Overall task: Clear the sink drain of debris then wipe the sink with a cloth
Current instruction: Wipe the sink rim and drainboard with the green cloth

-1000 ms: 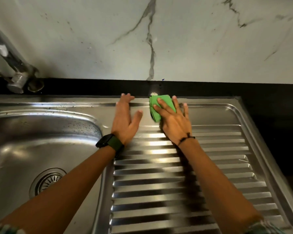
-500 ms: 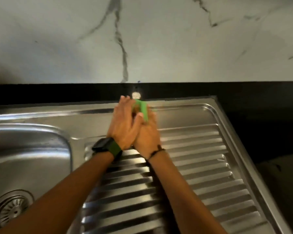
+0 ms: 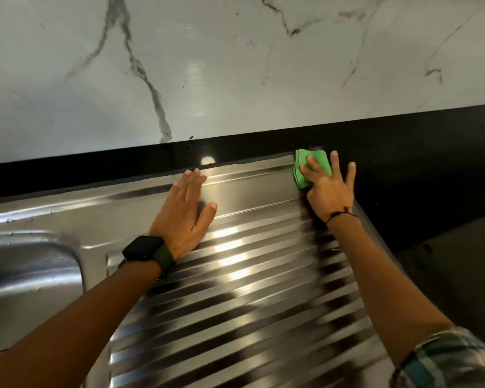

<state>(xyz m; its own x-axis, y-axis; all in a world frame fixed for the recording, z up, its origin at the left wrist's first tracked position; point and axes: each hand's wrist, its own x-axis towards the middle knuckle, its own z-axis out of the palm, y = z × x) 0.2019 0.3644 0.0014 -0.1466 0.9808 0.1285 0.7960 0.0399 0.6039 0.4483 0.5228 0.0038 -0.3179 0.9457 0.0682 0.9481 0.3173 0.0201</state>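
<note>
From the head view, the green cloth (image 3: 311,168) is pressed flat against the far right corner of the steel drainboard (image 3: 235,289) by the right hand (image 3: 329,190), its fingers spread and straight over the fabric. The left hand (image 3: 184,217) is laid palm-down and flat (nothing held) on the drainboard's far edge, a dark watch (image 3: 143,249) worn at the wrist. The sink basin (image 3: 25,267) is seen at the left.
</note>
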